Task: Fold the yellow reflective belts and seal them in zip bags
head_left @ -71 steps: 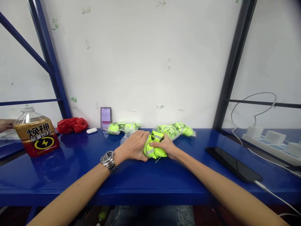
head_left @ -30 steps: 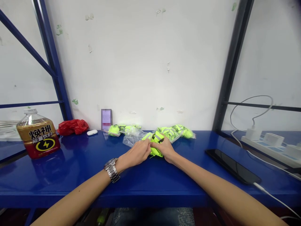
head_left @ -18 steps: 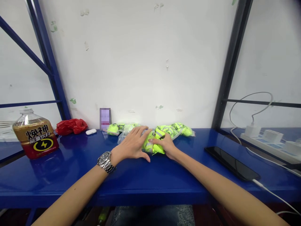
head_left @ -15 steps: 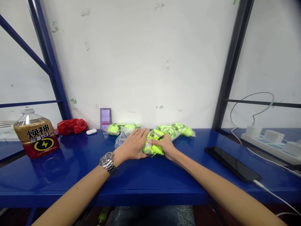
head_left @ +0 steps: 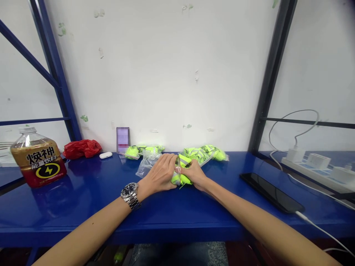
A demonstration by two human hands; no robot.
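A folded bundle of neon-yellow fabric with silvery strips (head_left: 183, 176) is held between both hands over the blue table. My left hand (head_left: 162, 171), with a metal watch on the wrist, wraps the bundle's left side. Around its right side my right hand (head_left: 196, 175) is closed, the thumb pressing on the front. A clear band or plastic edge crosses the bundle near that thumb. Crumpled clear plastic (head_left: 146, 164) lies just beyond my left hand. Behind the hands are more bagged yellow pieces, one at the left (head_left: 134, 151) and others at the right (head_left: 206, 153).
On the blue table (head_left: 111, 218), a large drink bottle (head_left: 41, 159), red plastic bag (head_left: 82, 148) and small white case (head_left: 105, 155) stand or lie left. A black phone (head_left: 271, 192) with a cable and a white power strip (head_left: 318, 170) are right. A wall rises behind.
My left hand has shifted slightly right, covering more of the bundle. The clear band now shows upright across the bundle near my right thumb. The whole view has shifted slightly.
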